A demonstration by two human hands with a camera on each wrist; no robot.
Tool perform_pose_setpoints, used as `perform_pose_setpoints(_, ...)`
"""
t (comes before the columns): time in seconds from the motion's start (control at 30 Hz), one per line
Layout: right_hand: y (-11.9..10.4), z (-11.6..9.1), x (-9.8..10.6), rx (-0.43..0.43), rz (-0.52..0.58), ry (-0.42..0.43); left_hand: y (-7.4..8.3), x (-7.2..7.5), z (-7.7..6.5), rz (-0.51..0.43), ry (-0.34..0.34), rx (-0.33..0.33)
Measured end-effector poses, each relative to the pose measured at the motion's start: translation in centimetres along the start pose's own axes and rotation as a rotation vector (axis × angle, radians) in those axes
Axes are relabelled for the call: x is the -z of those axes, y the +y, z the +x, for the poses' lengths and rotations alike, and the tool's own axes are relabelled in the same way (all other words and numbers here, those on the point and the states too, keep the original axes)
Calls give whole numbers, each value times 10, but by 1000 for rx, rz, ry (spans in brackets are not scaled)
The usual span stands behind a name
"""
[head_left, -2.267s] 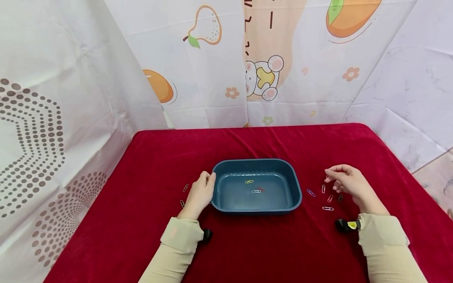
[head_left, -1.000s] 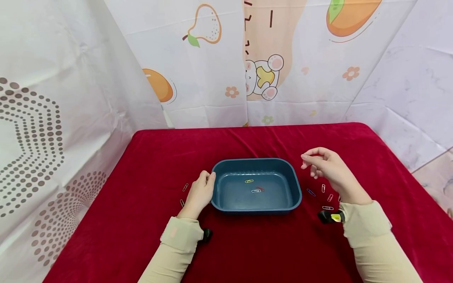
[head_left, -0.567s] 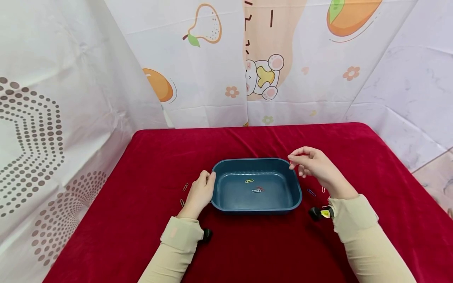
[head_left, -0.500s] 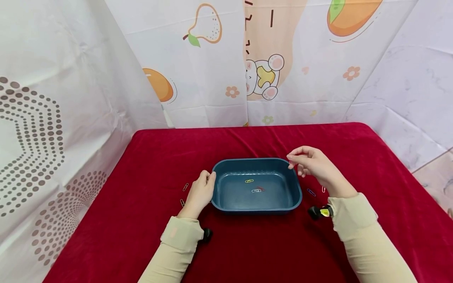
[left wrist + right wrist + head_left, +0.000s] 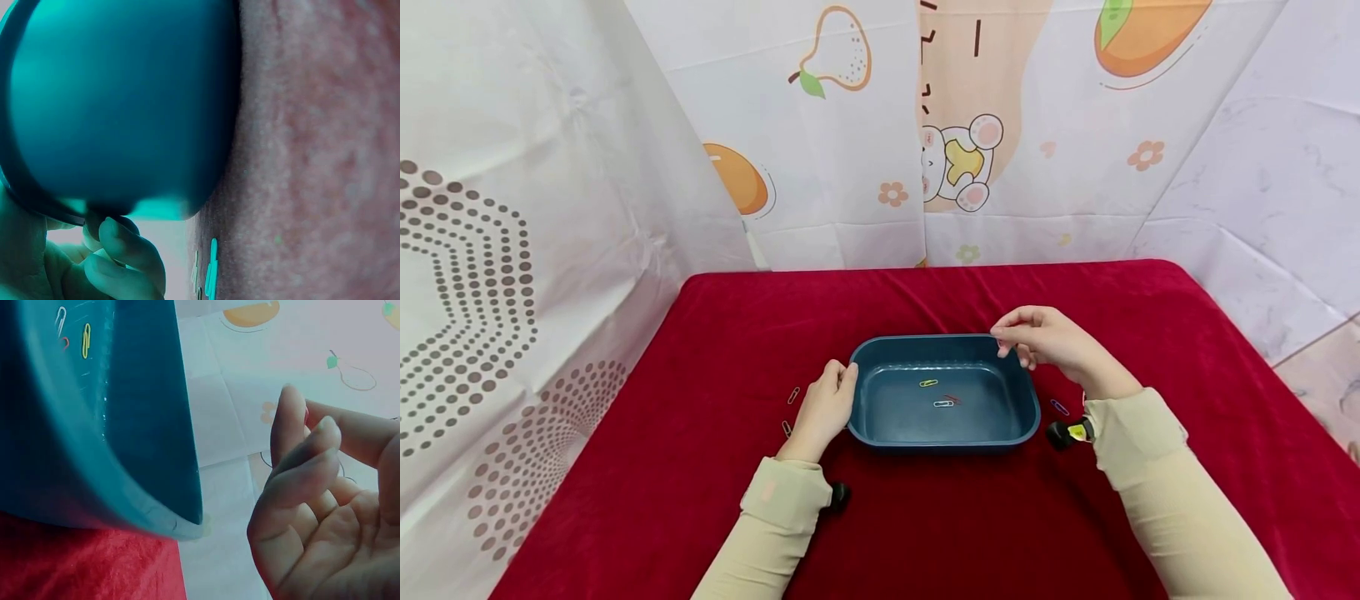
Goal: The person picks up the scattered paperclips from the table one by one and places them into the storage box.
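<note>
My left hand grips the left rim of a dark blue rectangular basin; the left wrist view shows its curled fingers at the basin's edge. Over the basin's back right corner is my right hand, thumb and fingertips pinched together. Between them a sliver of a red paper clip shows in the right wrist view, mostly hidden by the fingers. On the basin's floor lie a yellow paper clip, a white paper clip and a red paper clip.
A blue paper clip lies on the red tablecloth right of the basin, partly near the right wrist. Left of the left hand are two more paper clips. A patterned curtain hangs behind the table.
My right hand has moved left from the loose paper clips on the right to above the basin's back right corner. The left hand and basin have stayed put.
</note>
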State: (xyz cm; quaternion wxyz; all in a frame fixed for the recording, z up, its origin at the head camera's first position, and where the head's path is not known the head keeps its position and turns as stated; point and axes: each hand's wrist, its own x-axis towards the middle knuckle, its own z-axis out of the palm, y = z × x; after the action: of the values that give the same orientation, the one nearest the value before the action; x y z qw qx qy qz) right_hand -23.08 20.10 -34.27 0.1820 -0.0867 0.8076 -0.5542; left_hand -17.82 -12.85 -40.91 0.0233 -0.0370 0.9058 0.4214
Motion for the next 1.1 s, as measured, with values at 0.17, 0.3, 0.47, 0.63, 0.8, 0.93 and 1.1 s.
perform_pose_setpoints(0.17,-1,9,-1,-20,-13,-14,0,0,-1,-3,1,0)
perform_pose_setpoints(0.3,-5,15,-2,-24,-50,-37,1,0,0,-7,0,1)
perform_pose_setpoints(0.47,-9,20,-4,-24,-84,-73,0,0,0,-1,0,0)
perform_pose_setpoints(0.63,-11,26,-12,-29,-84,-92,-1,-1,0,-1,0,1)
perform_pose_setpoints(0.8,-11,32,-21,-23,-79,-103,-1,0,0,-4,-1,-1)
perform_pose_setpoints(0.93,-12,36,-28,-16,-77,-106,-1,0,0,-6,-1,-5)
perform_pose_setpoints(1.1,-12,41,-33,-15,-68,-100,-1,0,0,-7,-1,-5)
